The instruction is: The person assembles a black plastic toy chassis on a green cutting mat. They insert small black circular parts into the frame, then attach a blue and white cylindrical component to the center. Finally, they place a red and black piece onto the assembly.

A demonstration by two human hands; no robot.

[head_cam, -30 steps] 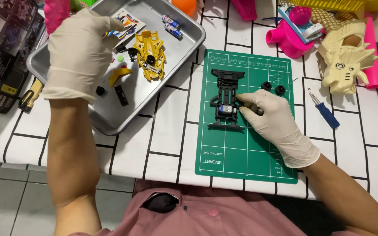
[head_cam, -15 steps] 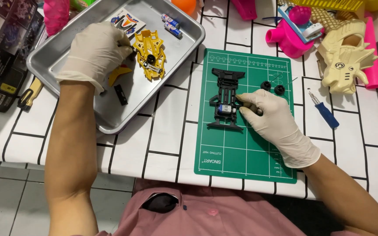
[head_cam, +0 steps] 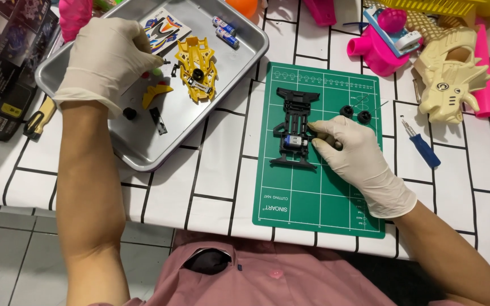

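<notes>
The left hand (head_cam: pixel 109 56), in a white glove, reaches into the shiny metal baking tray (head_cam: pixel 143 153), fingers curled down over small loose parts; what they pinch cannot be told. Just right of it in the tray lie the yellow plastic toy car body (head_cam: pixel 197 71) and 2 small batteries (head_cam: pixel 225 31). Further right, on the green cutting mat (head_cam: pixel 313 204), sits the black toy car chassis (head_cam: pixel 294 133). The gloved right hand (head_cam: pixel 350 156) touches its right side, thumb and forefinger pressed together. 2 small black wheels (head_cam: pixel 355 113) lie just above that hand.
</notes>
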